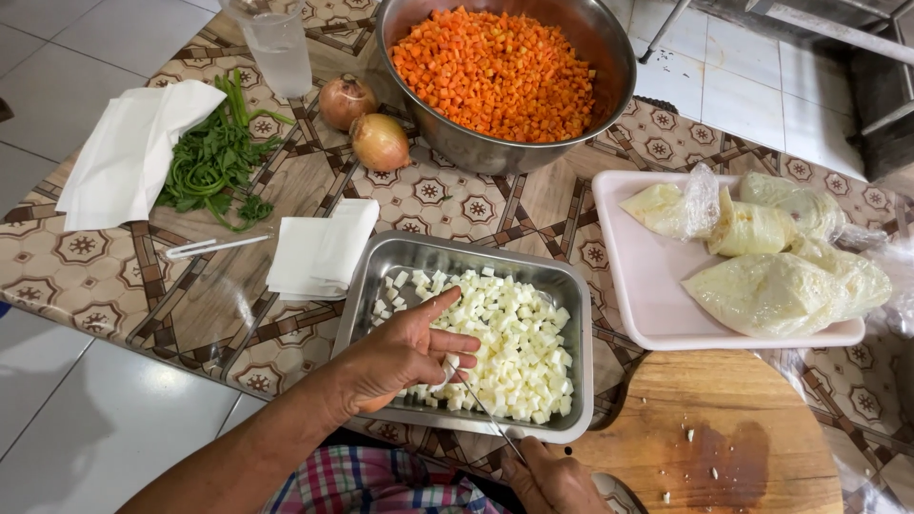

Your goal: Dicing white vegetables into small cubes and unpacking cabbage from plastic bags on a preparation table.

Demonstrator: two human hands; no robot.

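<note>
My left hand [400,357] hovers over a rectangular steel tray [381,271] full of small white cubes [519,343], its fingertips pinching a piece against a thin knife blade [481,405]. My right hand [552,481] at the bottom edge grips the knife's handle; the blade slants up to the left hand. Most of the right hand is cut off by the frame.
A round wooden cutting board [714,438] lies at the lower right. A pink tray [638,276] holds several plastic-wrapped pale lumps. A big steel bowl [609,48] of diced carrot, two onions [367,124], green herbs [214,157], white napkins [319,247] and a water glass [276,43] sit on the patterned table.
</note>
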